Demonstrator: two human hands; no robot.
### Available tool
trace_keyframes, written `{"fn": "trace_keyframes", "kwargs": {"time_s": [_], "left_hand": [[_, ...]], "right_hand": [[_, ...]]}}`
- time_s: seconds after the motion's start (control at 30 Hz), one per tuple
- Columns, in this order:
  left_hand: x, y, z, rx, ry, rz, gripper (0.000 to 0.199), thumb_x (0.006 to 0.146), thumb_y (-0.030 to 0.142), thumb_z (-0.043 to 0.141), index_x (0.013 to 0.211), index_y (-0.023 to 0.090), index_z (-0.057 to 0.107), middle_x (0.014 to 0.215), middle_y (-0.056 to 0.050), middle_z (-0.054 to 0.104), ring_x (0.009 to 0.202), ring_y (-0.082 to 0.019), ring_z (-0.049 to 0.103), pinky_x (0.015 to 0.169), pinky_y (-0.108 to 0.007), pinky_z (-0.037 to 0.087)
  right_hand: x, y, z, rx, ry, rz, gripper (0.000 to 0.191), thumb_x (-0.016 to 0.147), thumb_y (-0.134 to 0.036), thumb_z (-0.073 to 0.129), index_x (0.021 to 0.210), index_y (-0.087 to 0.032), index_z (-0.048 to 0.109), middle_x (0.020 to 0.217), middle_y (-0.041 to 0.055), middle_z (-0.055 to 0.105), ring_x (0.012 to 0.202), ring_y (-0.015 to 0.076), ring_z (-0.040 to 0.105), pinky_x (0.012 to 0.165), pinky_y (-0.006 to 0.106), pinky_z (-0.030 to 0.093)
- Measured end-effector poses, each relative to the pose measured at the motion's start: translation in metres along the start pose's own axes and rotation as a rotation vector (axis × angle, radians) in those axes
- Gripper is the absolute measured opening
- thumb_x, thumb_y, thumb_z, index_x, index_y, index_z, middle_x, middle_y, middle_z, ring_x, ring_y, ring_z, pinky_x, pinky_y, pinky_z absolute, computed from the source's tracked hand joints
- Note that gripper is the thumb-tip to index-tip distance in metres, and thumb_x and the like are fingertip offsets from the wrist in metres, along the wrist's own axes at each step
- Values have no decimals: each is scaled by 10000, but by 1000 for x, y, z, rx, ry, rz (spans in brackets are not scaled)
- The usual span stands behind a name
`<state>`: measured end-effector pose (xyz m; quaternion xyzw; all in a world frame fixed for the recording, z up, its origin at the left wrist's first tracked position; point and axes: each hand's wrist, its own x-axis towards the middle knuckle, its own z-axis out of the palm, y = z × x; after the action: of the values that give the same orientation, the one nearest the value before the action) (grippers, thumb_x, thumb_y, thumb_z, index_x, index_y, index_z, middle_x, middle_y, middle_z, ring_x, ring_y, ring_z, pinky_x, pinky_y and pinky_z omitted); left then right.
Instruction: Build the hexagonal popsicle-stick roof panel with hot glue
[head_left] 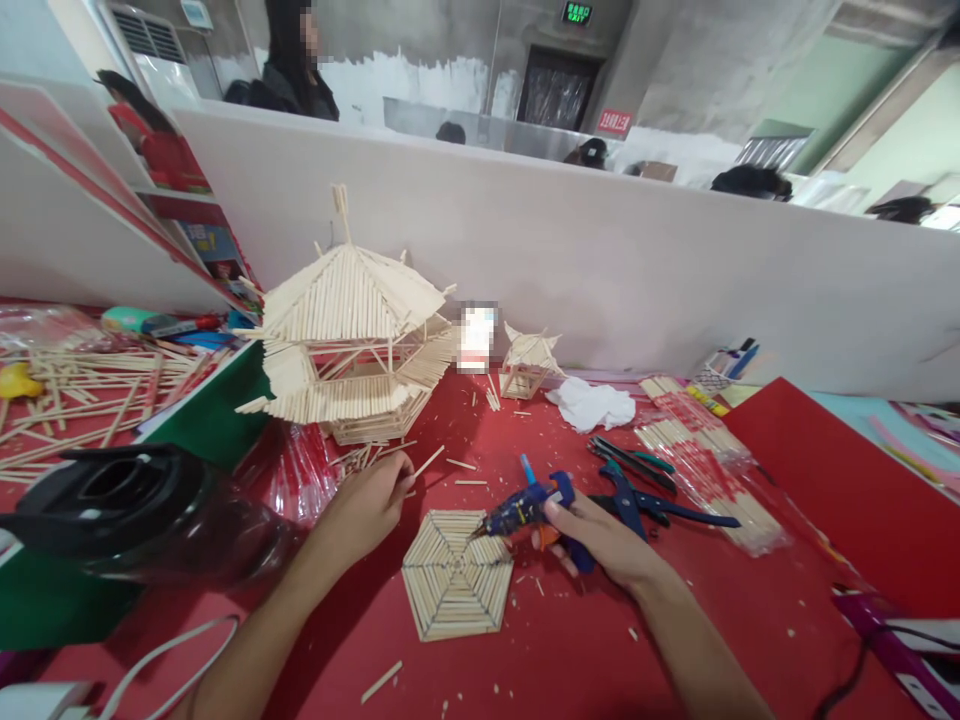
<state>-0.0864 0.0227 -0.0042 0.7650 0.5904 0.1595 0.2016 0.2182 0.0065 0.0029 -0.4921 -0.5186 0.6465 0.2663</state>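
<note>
My left hand [381, 490] pinches a thin wooden stick [429, 461] that points up and to the right. In my right hand [600, 535] is a blue glue gun [517, 508], its nozzle pointing left over the upper right part of a hexagonal panel [457, 600]. That panel is made of short sticks set in rings and lies flat on the red table. Behind my left hand stands a pavilion model [352, 310] built of sticks, with a tiered roof. A much smaller stick pavilion [528, 362] is farther back.
Pliers and cutters [637, 490] lie right of the glue gun, near bagged sticks [701, 460]. A crumpled white tissue [592, 403] sits behind them. On the left are a dark plastic bottle [172, 520] and loose sticks [90, 400]. A white partition [637, 270] closes the back.
</note>
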Motion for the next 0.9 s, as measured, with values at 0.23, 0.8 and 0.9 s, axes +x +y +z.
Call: {"fn": "trace_keyframes", "kwargs": {"time_s": [0.23, 0.8, 0.9], "left_hand": [[1, 2, 0, -25, 10, 5, 110, 917, 226, 384, 862, 212, 478, 800, -26, 628, 716, -200, 589, 647, -301, 350], [0, 10, 3, 7, 43, 119, 155, 955, 247, 345, 928, 213, 493, 917, -31, 607, 785, -186, 584, 712, -306, 403], [0, 12, 3, 21, 38, 140, 186, 967, 266, 334, 915, 210, 504, 911, -36, 600, 780, -185, 579, 716, -307, 415]], "right_hand": [[7, 7, -14, 450, -76, -125, 399, 762, -491, 717, 1003, -200, 589, 1003, 91, 666, 864, 207, 655, 692, 338, 538], [48, 8, -53, -730, 468, -118, 195, 917, -352, 410, 981, -182, 480, 732, 49, 673, 655, 214, 685, 623, 292, 473], [53, -2, -48, -1099, 548, -10, 280, 948, -342, 364, 1052, -136, 523, 900, 161, 702, 877, 288, 688, 713, 325, 455]]}}
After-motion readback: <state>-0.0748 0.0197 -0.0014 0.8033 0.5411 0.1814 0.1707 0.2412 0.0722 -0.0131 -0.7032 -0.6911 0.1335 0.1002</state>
